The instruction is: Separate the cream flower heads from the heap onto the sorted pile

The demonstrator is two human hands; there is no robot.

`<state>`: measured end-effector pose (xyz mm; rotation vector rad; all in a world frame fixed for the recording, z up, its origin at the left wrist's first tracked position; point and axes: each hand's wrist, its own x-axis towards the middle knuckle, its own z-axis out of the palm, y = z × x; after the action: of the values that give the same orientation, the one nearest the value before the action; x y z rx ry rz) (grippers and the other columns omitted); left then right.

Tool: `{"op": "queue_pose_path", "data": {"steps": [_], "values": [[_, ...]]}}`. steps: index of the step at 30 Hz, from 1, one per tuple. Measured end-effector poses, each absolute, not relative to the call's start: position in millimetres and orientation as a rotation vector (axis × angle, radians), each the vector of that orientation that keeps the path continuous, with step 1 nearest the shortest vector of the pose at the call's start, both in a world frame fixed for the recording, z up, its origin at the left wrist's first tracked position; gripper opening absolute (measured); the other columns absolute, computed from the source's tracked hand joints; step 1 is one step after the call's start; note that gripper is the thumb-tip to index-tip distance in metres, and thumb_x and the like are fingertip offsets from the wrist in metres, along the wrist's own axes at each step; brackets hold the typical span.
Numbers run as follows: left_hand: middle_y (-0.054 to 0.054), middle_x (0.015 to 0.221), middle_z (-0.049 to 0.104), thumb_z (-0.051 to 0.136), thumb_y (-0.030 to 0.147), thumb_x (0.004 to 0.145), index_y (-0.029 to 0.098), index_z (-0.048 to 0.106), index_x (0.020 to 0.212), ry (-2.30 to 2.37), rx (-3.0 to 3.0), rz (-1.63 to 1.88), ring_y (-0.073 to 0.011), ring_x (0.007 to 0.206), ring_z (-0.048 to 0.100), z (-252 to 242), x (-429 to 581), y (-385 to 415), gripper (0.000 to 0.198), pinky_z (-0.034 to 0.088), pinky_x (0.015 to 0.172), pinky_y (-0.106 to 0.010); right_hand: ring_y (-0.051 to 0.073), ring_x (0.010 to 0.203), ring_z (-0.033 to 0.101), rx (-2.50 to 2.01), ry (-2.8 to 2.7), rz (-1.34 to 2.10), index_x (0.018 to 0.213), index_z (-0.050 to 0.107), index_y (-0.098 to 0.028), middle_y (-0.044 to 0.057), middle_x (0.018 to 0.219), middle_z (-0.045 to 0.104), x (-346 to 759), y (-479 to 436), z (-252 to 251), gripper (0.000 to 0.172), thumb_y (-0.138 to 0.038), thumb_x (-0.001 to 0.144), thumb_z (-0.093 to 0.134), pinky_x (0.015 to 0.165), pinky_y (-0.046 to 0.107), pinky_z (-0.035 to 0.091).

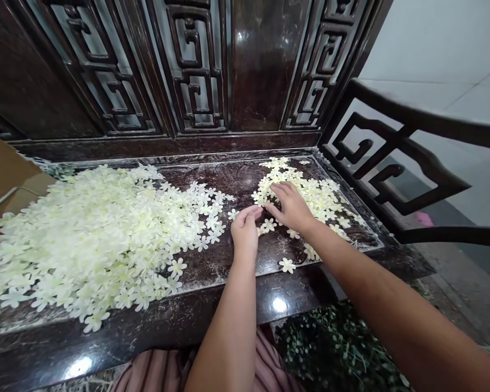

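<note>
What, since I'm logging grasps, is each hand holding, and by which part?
Nothing clearly held: left hand curls beside loose flowers; right hand lies flat on the smaller flower pile.

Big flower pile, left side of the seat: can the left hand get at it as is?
Probably yes. The left hand is low over the seat right beside the big flower pile, with bare wood and a few loose flowers between. Nothing blocks the way.
</note>
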<state>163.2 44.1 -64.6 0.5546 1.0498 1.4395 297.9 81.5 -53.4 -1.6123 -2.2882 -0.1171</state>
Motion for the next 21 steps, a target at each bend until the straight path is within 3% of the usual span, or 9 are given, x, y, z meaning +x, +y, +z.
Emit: {"op": "queue_pose_path", "data": {"steps": [4, 9, 14, 18, 21], "values": [[-0.005, 0.080, 0.074, 0.050, 0.010, 0.073, 0.015, 0.069, 0.077, 1.041, 0.477, 1.496, -0.0167, 0.084, 0.069, -66, 158, 46, 0.020, 0.046, 0.095, -0.036, 0.037, 0.114, 0.043, -1.774, -2.346, -0.130, 0.121, 0.058, -0.004, 0.022, 0.123, 0.053, 273, 113, -45, 0.068, -0.057, 0.078, 0.055, 0.099, 0.048, 0.035], [-0.005, 0.083, 0.074, 0.051, 0.011, 0.074, 0.017, 0.069, 0.078, 1.105, 0.459, 1.464, -0.0169, 0.085, 0.069, -69, 159, 50, 0.020, 0.047, 0.092, -0.036, 0.035, 0.107, 0.048, -1.958, -2.313, -0.007, 0.118, 0.060, -0.011, 0.021, 0.118, 0.054, 264, 113, -55, 0.042, -0.037, 0.088, 0.047, 0.090, 0.045, 0.039], [-0.005, 0.087, 0.073, 0.050, 0.010, 0.075, 0.017, 0.069, 0.079, 1.126, 0.487, 1.562, -0.0160, 0.087, 0.068, -69, 162, 53, 0.021, 0.046, 0.093, -0.035, 0.028, 0.085, 0.059, -1.987, -2.191, 0.062, 0.101, 0.067, -0.012, 0.018, 0.104, 0.059, 284, 109, -43, 0.026, -0.018, 0.086, 0.046, 0.075, 0.037, 0.044], [-0.006, 0.097, 0.072, 0.055, 0.011, 0.078, 0.017, 0.070, 0.084, 1.061, 0.472, 1.647, -0.0158, 0.097, 0.065, -54, 164, 50, 0.018, 0.043, 0.098, -0.031, 0.020, 0.071, 0.059, -2.014, -1.961, 0.087, 0.104, 0.063, -0.012, 0.015, 0.101, 0.062, 300, 101, -19, 0.029, -0.022, 0.089, 0.041, 0.070, 0.034, 0.047], [-0.007, 0.108, 0.069, 0.051, 0.020, 0.085, 0.018, 0.069, 0.093, 0.882, 0.324, 1.535, -0.0172, 0.108, 0.061, -33, 172, 44, 0.019, 0.041, 0.101, -0.031, 0.015, 0.057, 0.055, -1.814, -1.736, 0.354, 0.094, 0.063, -0.016, 0.006, 0.085, 0.065, 294, 77, -14, 0.026, -0.029, 0.087, 0.042, 0.063, 0.032, 0.048]]}}
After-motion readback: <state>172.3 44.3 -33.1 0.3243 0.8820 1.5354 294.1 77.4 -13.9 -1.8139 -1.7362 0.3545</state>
